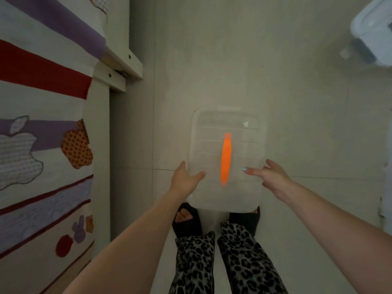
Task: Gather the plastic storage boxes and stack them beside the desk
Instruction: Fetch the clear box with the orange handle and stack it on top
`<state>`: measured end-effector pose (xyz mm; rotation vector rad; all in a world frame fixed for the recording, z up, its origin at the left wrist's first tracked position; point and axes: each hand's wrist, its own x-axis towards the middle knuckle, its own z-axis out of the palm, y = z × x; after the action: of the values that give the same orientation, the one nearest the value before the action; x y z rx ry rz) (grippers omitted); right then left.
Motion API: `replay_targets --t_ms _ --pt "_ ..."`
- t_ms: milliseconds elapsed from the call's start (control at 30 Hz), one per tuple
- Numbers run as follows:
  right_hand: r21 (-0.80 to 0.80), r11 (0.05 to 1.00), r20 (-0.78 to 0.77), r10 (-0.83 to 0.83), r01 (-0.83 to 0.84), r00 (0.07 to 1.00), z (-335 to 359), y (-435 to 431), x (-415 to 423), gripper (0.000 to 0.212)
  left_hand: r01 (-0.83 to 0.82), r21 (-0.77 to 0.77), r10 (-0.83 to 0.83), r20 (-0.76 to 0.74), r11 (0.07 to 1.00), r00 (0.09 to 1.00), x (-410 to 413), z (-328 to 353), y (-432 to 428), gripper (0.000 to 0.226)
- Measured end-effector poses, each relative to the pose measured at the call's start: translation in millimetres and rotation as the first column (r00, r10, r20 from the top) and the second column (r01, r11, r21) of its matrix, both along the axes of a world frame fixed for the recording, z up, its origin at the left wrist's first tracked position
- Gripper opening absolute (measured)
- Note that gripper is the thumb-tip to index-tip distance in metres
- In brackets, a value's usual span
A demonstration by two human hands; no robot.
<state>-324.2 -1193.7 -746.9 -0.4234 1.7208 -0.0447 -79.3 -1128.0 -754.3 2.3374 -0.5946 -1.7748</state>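
Down at the fingers first: the left hand point(186, 179) lies against the left edge of a translucent plastic storage box point(228, 160), thumb resting on the lid and the other fingers hidden past the side wall, so how firmly it grips cannot be told. The right hand point(273, 177) is spread open at the box's right edge, one finger with a pale blue nail reaching onto the lid, the rest splayed just off the rim; it has closed on nothing that shows.

The box sits between the two hands, its near end over the person's feet and its far end out above the grey floor point(297, 102); whether it rests on the floor or is lifted cannot be told. It is a rounded rectangle of frosted, milky plastic with faint ribs across the lid, and a bright orange handle point(226, 160) runs lengthwise down the middle.

Below its near edge show black open-toed slippers point(186, 221) and leopard-print trousers point(233, 262). On the left stands white-painted furniture point(101, 145) with a cloth cover point(42, 102) striped in red and purple and sewn with fruit-shaped patches. At the far right, cut off by the frame and blurred, is a second clear plastic box point(373, 30).
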Motion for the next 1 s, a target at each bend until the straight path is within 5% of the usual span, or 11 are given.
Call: replay_targets --t_ms 200,367,533,800,1000 --pt "-0.031 0.999 0.012 0.022 -0.021 1.000 -10.5 2.3 -1.6 0.092 -0.007 -0.015 0.008 0.012 1.000 1.000 -7.9 -15.5 0.4 0.063" --pt "-0.041 0.994 0.000 0.097 -0.097 0.995 -11.2 4.1 -6.9 0.099 0.021 -0.004 -0.021 0.049 1.000 0.999 -2.7 -16.0 2.8 0.081" --pt "-0.011 0.988 0.017 0.152 -0.151 0.988 -9.1 10.8 -10.1 0.062 0.100 -0.019 -0.097 0.137 0.995 0.986 4.3 -11.0 11.2 0.070" --pt "-0.072 0.986 -0.191 0.132 -0.148 0.973 11.9 46.9 1.4 0.088 0.163 -0.078 -0.154 0.106 0.984 0.982 8.0 15.3 32.1 0.068" --pt "-0.215 0.958 -0.289 0.124 -0.191 0.949 53.0 64.0 6.5 0.071 0.197 -0.103 -0.177 0.177 0.975 0.968 12.0 53.2 45.6 0.073"
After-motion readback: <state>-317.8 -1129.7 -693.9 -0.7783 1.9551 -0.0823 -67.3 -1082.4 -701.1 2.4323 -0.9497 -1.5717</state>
